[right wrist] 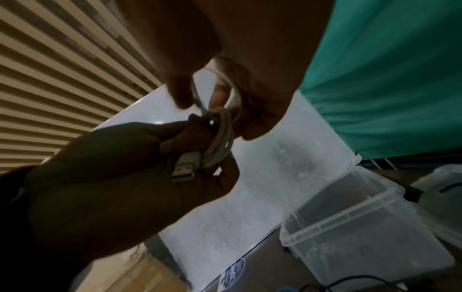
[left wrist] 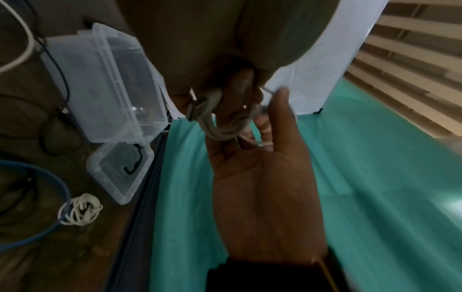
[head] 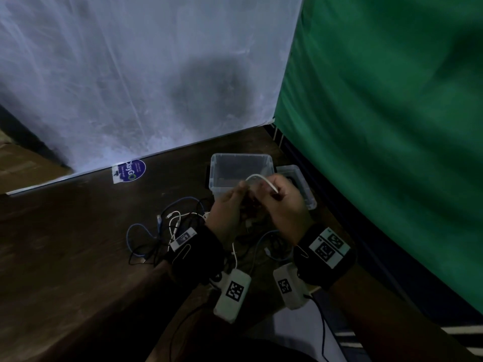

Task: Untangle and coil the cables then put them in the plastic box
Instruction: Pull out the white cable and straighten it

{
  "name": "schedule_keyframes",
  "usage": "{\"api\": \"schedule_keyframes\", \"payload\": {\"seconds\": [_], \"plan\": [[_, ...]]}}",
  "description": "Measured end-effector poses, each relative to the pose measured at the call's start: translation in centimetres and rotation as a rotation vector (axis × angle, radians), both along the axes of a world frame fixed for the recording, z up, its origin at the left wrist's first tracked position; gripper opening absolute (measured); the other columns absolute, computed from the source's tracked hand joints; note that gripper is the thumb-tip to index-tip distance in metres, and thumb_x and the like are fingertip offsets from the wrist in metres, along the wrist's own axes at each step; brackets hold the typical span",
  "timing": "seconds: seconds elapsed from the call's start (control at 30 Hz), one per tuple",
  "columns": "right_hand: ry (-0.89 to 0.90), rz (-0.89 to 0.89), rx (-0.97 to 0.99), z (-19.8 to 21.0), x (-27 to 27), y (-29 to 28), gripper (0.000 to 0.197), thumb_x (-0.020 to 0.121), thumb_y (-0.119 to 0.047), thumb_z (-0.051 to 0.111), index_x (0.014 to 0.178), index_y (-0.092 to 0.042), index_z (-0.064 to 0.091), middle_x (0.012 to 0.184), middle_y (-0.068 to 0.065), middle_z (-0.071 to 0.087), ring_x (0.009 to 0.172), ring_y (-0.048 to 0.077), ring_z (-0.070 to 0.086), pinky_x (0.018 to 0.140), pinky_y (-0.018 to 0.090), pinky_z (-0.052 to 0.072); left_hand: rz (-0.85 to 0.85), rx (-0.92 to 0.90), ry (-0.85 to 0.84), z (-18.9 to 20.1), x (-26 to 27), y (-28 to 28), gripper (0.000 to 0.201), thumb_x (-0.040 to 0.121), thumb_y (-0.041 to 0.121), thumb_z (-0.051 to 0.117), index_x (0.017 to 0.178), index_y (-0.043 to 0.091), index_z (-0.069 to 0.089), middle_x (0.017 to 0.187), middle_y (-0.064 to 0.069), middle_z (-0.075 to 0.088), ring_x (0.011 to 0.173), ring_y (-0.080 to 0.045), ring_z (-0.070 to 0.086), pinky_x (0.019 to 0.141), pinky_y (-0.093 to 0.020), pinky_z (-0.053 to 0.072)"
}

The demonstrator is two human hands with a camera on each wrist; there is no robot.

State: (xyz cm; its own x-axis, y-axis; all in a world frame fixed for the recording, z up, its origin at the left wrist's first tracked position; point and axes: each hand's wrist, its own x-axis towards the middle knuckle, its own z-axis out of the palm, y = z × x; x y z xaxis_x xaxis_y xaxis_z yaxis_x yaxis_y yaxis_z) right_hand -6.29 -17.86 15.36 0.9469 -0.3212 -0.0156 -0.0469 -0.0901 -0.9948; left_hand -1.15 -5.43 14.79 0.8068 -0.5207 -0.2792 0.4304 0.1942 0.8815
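left hand (right wrist: 120, 168) fingers grip the coiled white cable (right wrist: 220, 138) w/ usb plug below them, right hand (head: 285, 205) fingers pinch its loose end, plastic box (head: 241, 176) just behind the fingers

A dark wooden table (head: 65, 244) carries a clear plastic box (head: 241, 163) with its lid (head: 303, 184) just beside it. Nearer lies a tangle of cables (head: 167, 228) — blue, white and black — and a blue sticker (head: 130, 171) sits at the back edge.

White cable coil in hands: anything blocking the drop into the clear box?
Nothing visible. Both hands, left and right, hold the white cable just in front of the plastic box, which is open-topped, lid off.
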Motion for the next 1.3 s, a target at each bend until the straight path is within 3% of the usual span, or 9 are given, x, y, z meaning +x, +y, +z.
{"api": "schedule_keyframes", "payload": {"seconds": [0.1,0.27,0.47,0.6,0.73,0.9,1.0,1.1,1.3], "plan": [[-0.078,-0.117,-0.015,0.2,0.1,-0.6,0.021,0.096,-0.026,0.061,0.082,-0.012,0.067,0.072,0.004,0.067,0.067,0.013,0.065,0.06,0.025,0.052,-0.038,-0.008,-0.026,-0.4,-0.5,0.2,0.031,0.1,0.029,0.047,0.101,0.005,0.066,0.086,-0.01,0.071,0.078,-0.021,0.068,0.068,-0.031,0.057],[0.049,-0.027,0.193,0.6,0.3,-1.6,0.031,0.095,-0.032,0.062,0.078,-0.007,0.068,0.066,0.005,0.063,0.066,0.022,0.062,0.068,0.035,0.052,-0.116,0.097,-0.214,-1.6,0.0,0.7,0.018,0.09,0.023,0.06,0.088,0.006,0.064,0.081,-0.014,0.062,0.079,-0.028,0.056,0.076,-0.042,0.047],[0.053,0.034,0.22,1.6,0.5,-2.5,0.021,0.096,-0.012,0.056,0.08,-0.005,0.067,0.063,0.004,0.059,0.062,0.011,0.059,0.066,0.027,0.047,-0.103,0.164,-0.346,-2.6,0.4,0.7,0.031,0.075,0.05,0.072,0.067,0.021,0.065,0.064,-0.004,0.059,0.062,-0.021,0.053,0.06,-0.035,0.045],[0.031,0.05,0.152,1.5,0.3,-3.1,0.014,0.093,-0.004,0.059,0.095,-0.011,0.071,0.062,-0.001,0.06,0.06,0.011,0.055,0.058,0.021,0.047,-0.123,0.18,-0.38,-2.9,0.2,0.3,0.025,0.091,0.017,0.062,0.066,0.015,0.058,0.053,0.009,0.055,0.051,-0.005,0.049,0.05,-0.019,0.042],[-0.095,-0.074,-0.005,1.0,0.3,-2.3,0.015,0.092,-0.009,0.064,0.106,-0.012,0.071,0.073,-0.002,0.074,0.066,0.012,0.067,0.064,0.022,0.052,-0.038,0.149,-0.271,-3.2,0.3,-0.1,0.028,0.09,0.022,0.063,0.071,0.004,0.052,0.054,-0.003,0.044,0.048,-0.011,0.039,0.049,-0.025,0.037],[0.178,-0.024,0.286,0.9,0.2,-2.1,0.013,0.091,-0.02,0.067,0.097,-0.012,0.075,0.085,0.012,0.074,0.08,0.024,0.07,0.081,0.039,0.057,-0.076,0.128,-0.306,-3.4,1.0,0.3,0.033,0.091,0.023,0.063,0.076,-0.005,0.059,0.063,-0.01,0.053,0.057,-0.019,0.049,0.057,-0.032,0.042],[0.169,0.041,0.196,1.2,0.2,-2.3,0.012,0.093,-0.018,0.064,0.087,-0.013,0.073,0.078,0.004,0.071,0.073,0.016,0.067,0.069,0.029,0.055,-0.151,0.118,-0.268,-4.1,1.1,0.6,0.028,0.084,0.036,0.069,0.066,0.016,0.063,0.058,0.003,0.056,0.055,-0.012,0.05,0.06,-0.032,0.043],[-0.008,-0.053,0.039,2.4,1.0,-3.2,0.01,0.095,-0.01,0.06,0.089,-0.011,0.068,0.078,0.002,0.071,0.064,0.006,0.064,0.06,0.018,0.048,-0.202,0.061,-0.074,-4.8,1.2,0.5,0.038,0.069,0.054,0.076,0.068,0.017,0.068,0.065,-0.003,0.057,0.062,-0.018,0.05,0.064,-0.032,0.039],[-0.258,-0.248,0.026,5.2,2.7,-6.0,0.009,0.093,-0.014,0.064,0.085,-0.013,0.067,0.07,0.0,0.069,0.059,0.01,0.059,0.055,0.024,0.048,-0.368,0.005,0.07,-4.8,0.1,0.2,0.047,0.092,0.053,0.047,0.064,0.016,0.058,0.059,-0.003,0.043,0.052,-0.016,0.033,0.053,-0.026,0.027]]}}
